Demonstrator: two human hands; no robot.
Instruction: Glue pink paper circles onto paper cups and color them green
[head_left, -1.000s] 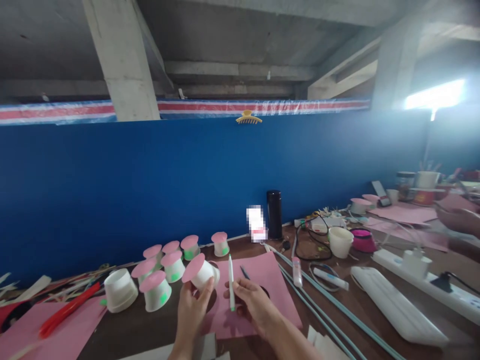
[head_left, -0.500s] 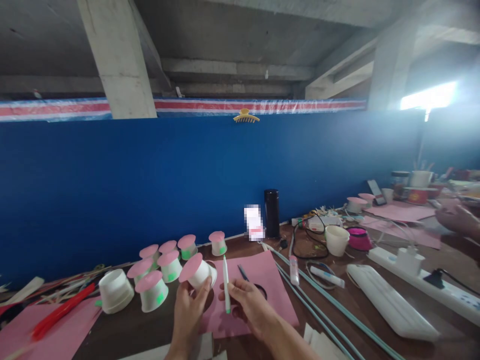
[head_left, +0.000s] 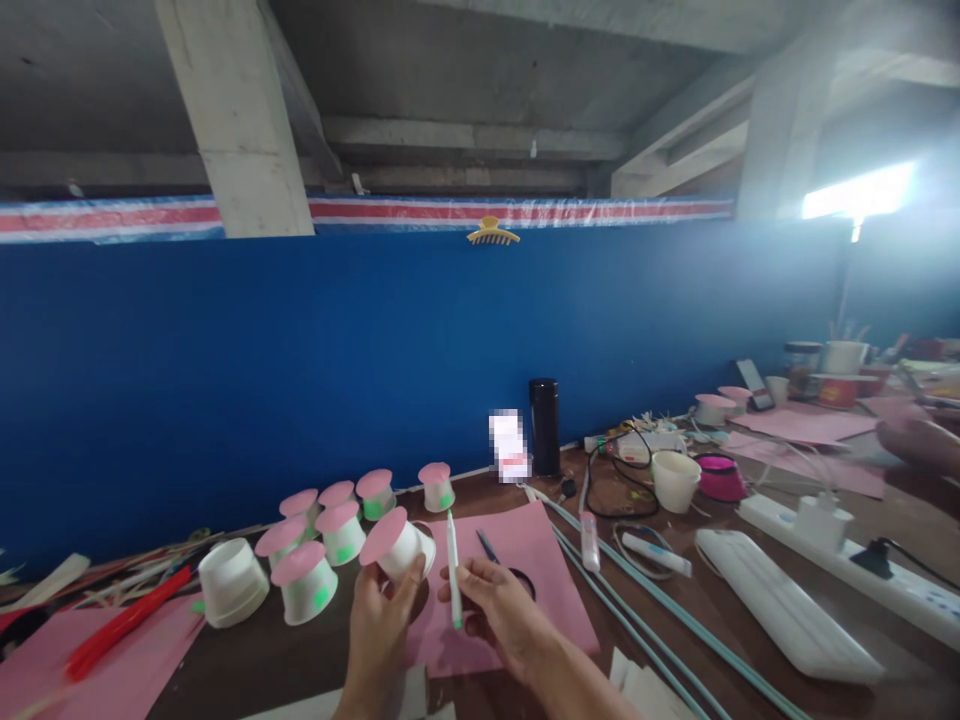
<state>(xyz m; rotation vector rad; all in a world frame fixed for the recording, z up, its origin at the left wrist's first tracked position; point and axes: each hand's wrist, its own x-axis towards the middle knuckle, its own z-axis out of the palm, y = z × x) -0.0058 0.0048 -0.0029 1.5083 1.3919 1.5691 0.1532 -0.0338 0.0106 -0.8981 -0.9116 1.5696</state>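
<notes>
My left hand (head_left: 381, 610) is closed around a white paper cup (head_left: 409, 553) tilted on its side, with a pink paper disc (head_left: 384, 537) covering the end that points left. Between the thumb and fingers of my right hand (head_left: 495, 605) is a white marker (head_left: 453, 575) with a green tip, held upright just right of the cup and apart from it. Under both hands lies a pink paper sheet (head_left: 555, 600), with scissors (head_left: 487, 545) partly hidden by my right hand. Several upturned cups with pink discs (head_left: 304, 580), some with green patches, stand to the left.
Plain white cups (head_left: 232, 585) stand at the left near a red strip (head_left: 127, 625). A black flask (head_left: 544, 425) rises at the back. Rightward are pale tubes (head_left: 660, 605), a glue stick (head_left: 589, 542), a white case (head_left: 784, 605) and a power strip (head_left: 900, 580). Another person's hand (head_left: 911, 440) shows far right.
My two hands, the cup and the marker hold nearly the same positions. At the far right, the other person's hand has shifted slightly.
</notes>
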